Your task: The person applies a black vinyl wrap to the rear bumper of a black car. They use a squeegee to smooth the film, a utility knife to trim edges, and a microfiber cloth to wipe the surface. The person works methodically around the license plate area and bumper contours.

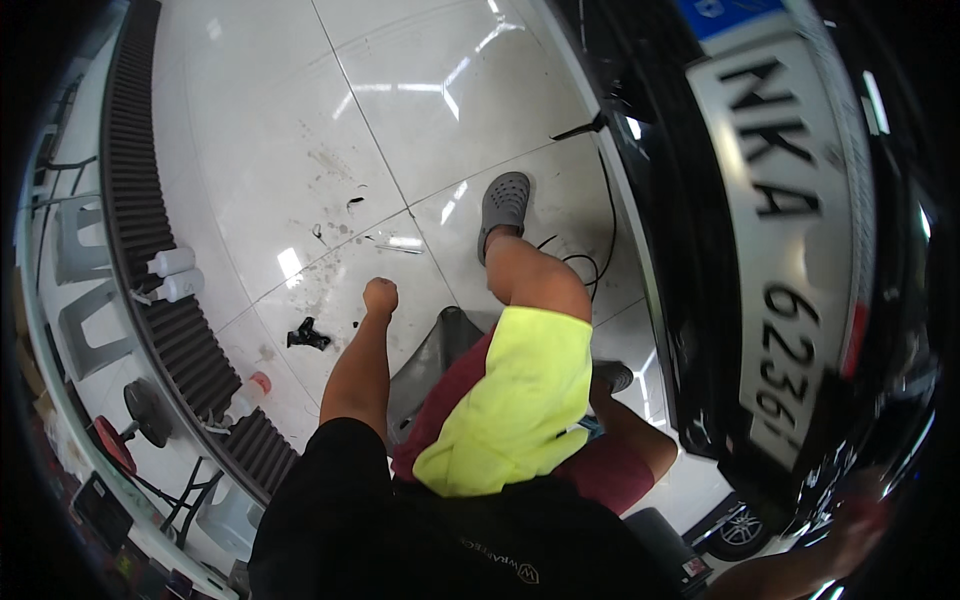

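Observation:
My left hand [380, 295] hangs down beside my knee with its fingers curled shut and nothing visible in it, above the white tiled floor [400, 90]. A small black object [307, 335] lies on the tiles just left of it. A yellow-green cloth [510, 400] is draped over my lap on red shorts. My right hand [858, 525] is a blur at the lower right, against the black car's bumper [700, 300] below its number plate [790, 250]. What its fingers are doing is unclear.
I sit on a low grey stool [440, 350], one foot in a grey clog [503, 200]. A black cable [603, 210] runs along the car. A dark drain grate [160, 250] curves down the left with two white spray bottles [172, 275] and a red-capped bottle [255, 385].

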Available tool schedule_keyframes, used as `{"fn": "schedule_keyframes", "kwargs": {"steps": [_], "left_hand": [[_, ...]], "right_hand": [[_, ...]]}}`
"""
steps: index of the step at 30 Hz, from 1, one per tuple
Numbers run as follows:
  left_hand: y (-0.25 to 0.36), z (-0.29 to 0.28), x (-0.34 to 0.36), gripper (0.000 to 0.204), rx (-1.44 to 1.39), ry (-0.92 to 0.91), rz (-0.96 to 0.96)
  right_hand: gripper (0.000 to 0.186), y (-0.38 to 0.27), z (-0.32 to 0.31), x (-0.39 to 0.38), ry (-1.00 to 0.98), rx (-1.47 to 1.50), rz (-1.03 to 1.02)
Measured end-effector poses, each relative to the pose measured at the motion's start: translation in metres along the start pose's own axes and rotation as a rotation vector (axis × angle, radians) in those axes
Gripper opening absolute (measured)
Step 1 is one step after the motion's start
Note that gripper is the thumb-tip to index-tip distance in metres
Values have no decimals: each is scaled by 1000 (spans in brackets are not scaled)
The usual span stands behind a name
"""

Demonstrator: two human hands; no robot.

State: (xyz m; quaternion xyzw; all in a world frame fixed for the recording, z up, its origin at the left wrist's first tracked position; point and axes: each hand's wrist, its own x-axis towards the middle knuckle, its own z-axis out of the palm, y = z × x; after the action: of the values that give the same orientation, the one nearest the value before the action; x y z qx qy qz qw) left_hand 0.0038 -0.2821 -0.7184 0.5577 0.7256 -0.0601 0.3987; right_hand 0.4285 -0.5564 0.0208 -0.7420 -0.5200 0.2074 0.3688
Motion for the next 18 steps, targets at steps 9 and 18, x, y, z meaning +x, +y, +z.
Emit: {"fn": "schedule_keyframes", "kwargs": {"steps": [9, 18], "left_hand": [[-16, 151, 114, 38, -172, 166, -258], [-38, 160, 203, 24, 174, -129, 13]], "right_hand": [[31, 134, 329, 55, -683, 150, 826], [35, 123, 327, 96, -781, 76, 761]]}}
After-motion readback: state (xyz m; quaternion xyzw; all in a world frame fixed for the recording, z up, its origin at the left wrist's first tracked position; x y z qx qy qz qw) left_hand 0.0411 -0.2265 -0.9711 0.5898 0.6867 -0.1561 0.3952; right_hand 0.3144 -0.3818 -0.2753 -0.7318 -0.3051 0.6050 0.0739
